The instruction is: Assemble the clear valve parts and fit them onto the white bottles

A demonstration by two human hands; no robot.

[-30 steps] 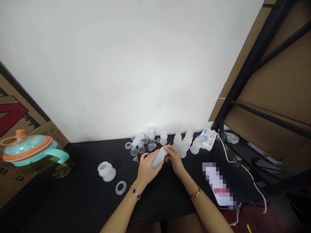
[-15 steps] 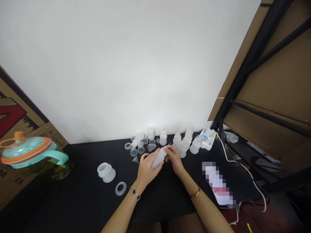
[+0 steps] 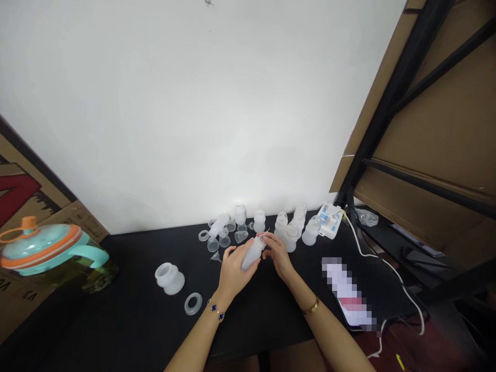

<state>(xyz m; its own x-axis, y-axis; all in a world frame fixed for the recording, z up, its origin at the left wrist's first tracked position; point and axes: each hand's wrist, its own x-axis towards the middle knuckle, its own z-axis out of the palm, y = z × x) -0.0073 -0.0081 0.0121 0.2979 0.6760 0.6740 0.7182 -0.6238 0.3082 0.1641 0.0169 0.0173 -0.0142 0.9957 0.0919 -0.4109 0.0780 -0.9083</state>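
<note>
Left of the grip, a wide-mouthed, translucent white plastic bottle body (image 3: 170,279) stands apart from the hands, with a flat, translucent ring (image 3: 192,304) nearer them. The left hand (image 3: 233,268) remains closed around a slim, frosted-white plastic bottle (image 3: 252,256), tilted with its mouth up toward the right hand (image 3: 279,257). That hand's bent fingertips are at the mouth, beside a thin, pale strand; whether they pinch it, I cannot tell. Little has changed over the last second — only the view tips slightly — so the handling stays at the bottle's mouth. Just beyond the right hand stand several frosted bottles with clear domed tops (image 3: 311,231).
</note>
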